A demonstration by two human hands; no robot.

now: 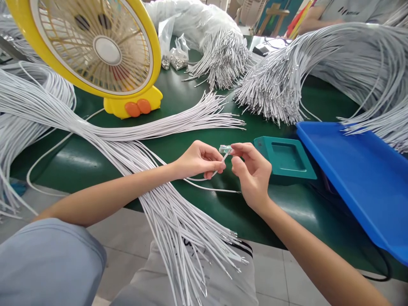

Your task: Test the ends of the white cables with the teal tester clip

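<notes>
Pinched in my left hand (205, 160) is a thin white cable (225, 157), close to its end. My right hand (253, 172) grips a small clear plug (225, 149), which looks like a modular network connector, between thumb side and fingertips. Cable end and plug meet in front of me; how far the wire sits inside the plug is too small to tell. Under my left forearm a bundle of white cables (178, 221) runs over the table edge and across my lap. Another loose cable end lies just below my hands.
A yellow fan (132, 95) stands at the back left. Right of my hands are a green device with a recessed top (264, 155) and a blue tray (360, 187). Cable bundles (274, 89) and small bags of metallic-looking parts (179, 57) lie behind. Another person (347, 12) is at the far right.
</notes>
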